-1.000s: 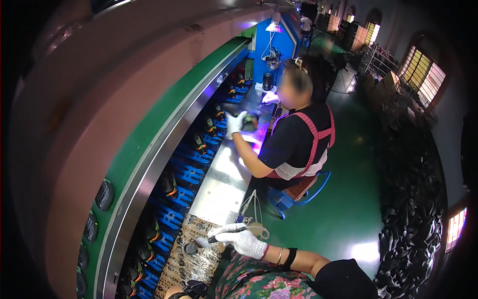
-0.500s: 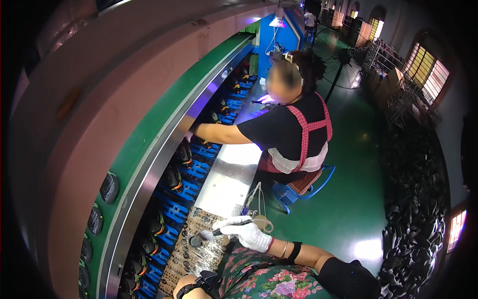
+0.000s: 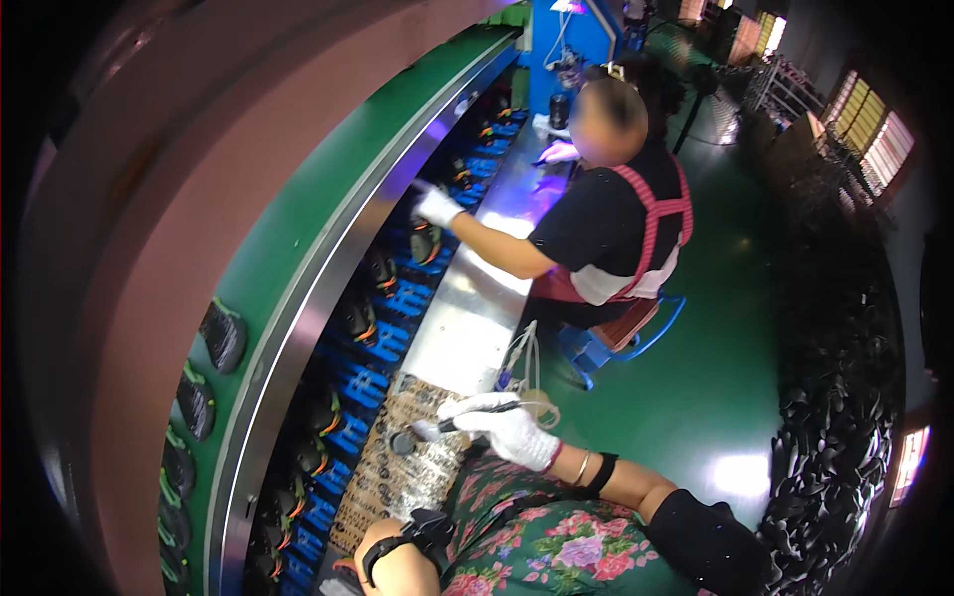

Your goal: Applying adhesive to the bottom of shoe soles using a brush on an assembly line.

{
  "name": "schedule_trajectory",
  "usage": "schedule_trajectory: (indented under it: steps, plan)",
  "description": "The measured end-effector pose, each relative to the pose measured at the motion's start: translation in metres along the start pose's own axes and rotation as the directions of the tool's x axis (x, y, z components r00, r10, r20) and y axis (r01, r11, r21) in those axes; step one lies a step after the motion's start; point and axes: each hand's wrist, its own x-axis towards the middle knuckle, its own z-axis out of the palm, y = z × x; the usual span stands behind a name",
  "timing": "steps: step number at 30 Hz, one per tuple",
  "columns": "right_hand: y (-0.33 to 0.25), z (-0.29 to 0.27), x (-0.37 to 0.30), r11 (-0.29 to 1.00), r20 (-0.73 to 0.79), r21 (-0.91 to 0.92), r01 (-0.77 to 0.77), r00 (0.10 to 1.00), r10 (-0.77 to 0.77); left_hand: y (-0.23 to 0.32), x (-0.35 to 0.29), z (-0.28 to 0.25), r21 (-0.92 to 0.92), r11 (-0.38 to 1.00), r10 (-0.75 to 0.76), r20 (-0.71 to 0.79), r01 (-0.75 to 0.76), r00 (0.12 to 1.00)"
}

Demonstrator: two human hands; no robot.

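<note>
Green factory floor (image 3: 696,397), long steel bench (image 3: 467,328) along a conveyor. Nearest, left hand (image 3: 348,581) cut off at frame's bottom edge, grip unreadable. Just beyond, gloved right hand (image 3: 512,427) clamped on brush (image 3: 452,424). Farther, co-worker's gloved hand (image 3: 435,207).

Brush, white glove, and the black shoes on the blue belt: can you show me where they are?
brush (image 3: 449,425): head view, on its handle.
right hand (image 3: 507,429): head view, middle of the white glove.
black shoe (image 3: 360,320): head view, on its upper, on the blue belt.
</note>
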Motion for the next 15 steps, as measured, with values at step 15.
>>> schedule_trajectory:
  steps: [15]
  plan:
    - [0.0,0.007,0.002,0.997,-0.035,0.071,-0.018,0.999,0.02,0.038,0.017,-0.03,0.125,0.984,0.124,0.054,-0.13,0.991]
